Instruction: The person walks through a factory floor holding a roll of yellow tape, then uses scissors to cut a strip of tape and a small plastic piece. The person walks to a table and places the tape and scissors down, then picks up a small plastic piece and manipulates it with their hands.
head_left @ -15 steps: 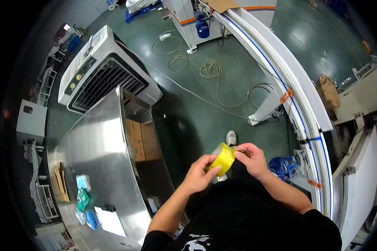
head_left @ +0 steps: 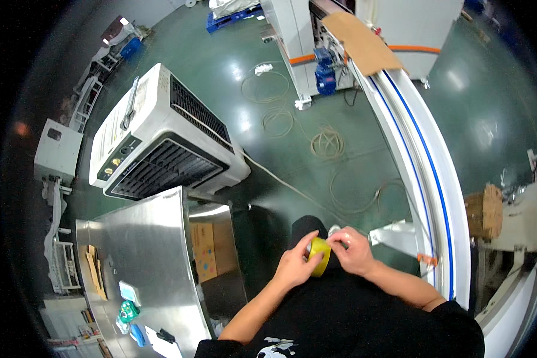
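A roll of yellow packing tape (head_left: 320, 266) is held in front of my body, over my dark trousers. My left hand (head_left: 297, 266) is closed round the roll from its left side, thumb across the yellow face. Pinched fingertips of my right hand (head_left: 353, 253) meet the roll's upper right edge. Whether a loose strip lies between them is too small to make out.
A steel table (head_left: 143, 238) stands at left, bearing a green packet (head_left: 129, 311), a clipboard (head_left: 161, 344) and cardboard strips (head_left: 94, 271). Beyond it is an air cooler (head_left: 167, 161). A white conveyor rail (head_left: 426, 143) curves along the right. Hoses (head_left: 327, 143) lie coiled on the floor.
The view has shifted, so table, cooler and rail sit lower in it. A knee has come forward beneath the hands. The tape roll has turned, showing less of its face.
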{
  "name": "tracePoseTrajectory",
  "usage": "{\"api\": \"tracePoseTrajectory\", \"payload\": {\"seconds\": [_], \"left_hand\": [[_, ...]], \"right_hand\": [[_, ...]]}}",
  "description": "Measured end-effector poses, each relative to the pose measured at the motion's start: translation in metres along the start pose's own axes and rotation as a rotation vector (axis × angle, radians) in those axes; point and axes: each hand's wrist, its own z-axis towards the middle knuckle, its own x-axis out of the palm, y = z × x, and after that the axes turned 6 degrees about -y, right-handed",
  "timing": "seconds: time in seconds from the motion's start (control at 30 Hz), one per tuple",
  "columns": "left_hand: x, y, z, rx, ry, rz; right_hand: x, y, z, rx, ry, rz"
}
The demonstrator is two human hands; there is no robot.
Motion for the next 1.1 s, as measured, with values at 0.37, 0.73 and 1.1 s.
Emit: {"api": "tracePoseTrajectory", "payload": {"seconds": [0.37, 0.73, 1.1], "left_hand": [[-0.051, 0.006, 0.188, -0.134, 0.126, -0.088], [-0.178, 0.008, 0.463, 0.046, -0.055, -0.005], [-0.340, -0.003, 0.679, 0.092, -0.148, 0.124]], "right_hand": [[0.030, -0.085, 0.168, 0.390, 0.021, 0.117], [0.107, -0.155, 0.458, 0.417, 0.004, 0.102], [0.219, -0.184, 0.682, 0.307, -0.136, 0.243]]}}
